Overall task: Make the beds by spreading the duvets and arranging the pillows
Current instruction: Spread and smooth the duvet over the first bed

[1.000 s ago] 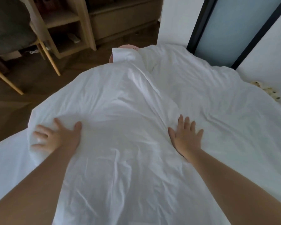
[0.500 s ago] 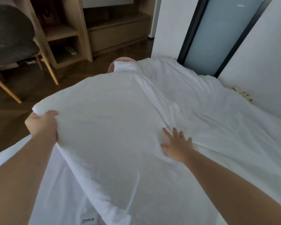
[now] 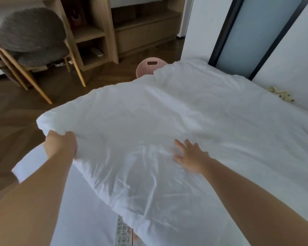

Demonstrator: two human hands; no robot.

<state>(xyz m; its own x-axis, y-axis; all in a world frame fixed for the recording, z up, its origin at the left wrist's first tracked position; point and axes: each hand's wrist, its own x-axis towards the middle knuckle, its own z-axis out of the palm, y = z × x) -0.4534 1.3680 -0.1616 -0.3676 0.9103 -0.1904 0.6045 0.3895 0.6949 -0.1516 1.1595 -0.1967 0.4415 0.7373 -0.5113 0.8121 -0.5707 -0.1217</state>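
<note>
A white duvet (image 3: 176, 121) covers most of the bed, wrinkled across its middle. My left hand (image 3: 60, 146) grips the duvet's near left edge and holds it lifted off the white sheet (image 3: 82, 210) below. My right hand (image 3: 190, 155) lies flat on the duvet with its fingers spread, pressing it down near the middle. No pillow is in view.
A pink perforated basket (image 3: 150, 67) stands on the floor past the bed's far corner. A grey chair (image 3: 30, 38) with wooden legs and a wooden shelf unit (image 3: 100, 32) stand at the left. White walls and a dark-framed glass door (image 3: 252, 32) border the right.
My left hand went from lying flat on the duvet to gripping its left edge and lifting it up and outward. My right hand stayed flat on the duvet. The view rose.
</note>
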